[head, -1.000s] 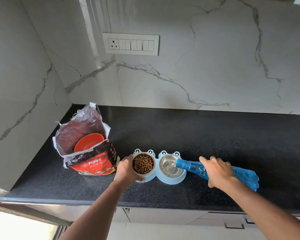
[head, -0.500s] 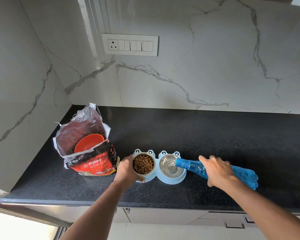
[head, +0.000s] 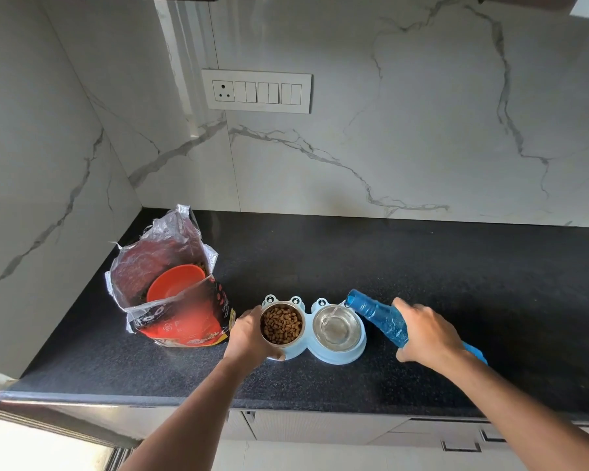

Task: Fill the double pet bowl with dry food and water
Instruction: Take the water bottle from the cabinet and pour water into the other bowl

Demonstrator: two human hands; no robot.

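The light blue double pet bowl point(head: 334, 356) stands near the front of the black counter. Its left steel cup holds brown kibble point(head: 282, 323); its right steel cup point(head: 336, 328) holds some clear water. My left hand point(head: 249, 338) grips the bowl's left side. My right hand point(head: 425, 334) is closed around a blue plastic bottle point(head: 378, 314), which tilts with its open mouth up and to the left, just above the right cup's far right rim. No water stream is visible.
An open red and black puppy food bag point(head: 181, 317) stands left of the bowl with an orange scoop bowl point(head: 174, 282) inside. The black counter point(head: 456, 273) runs right; its front edge lies close below my hands. A switch panel point(head: 257, 91) sits on the marble wall.
The bottle's neck has lifted and pulled back right from over the water cup, and the pouring has stopped. My left hand stays on the bowl.
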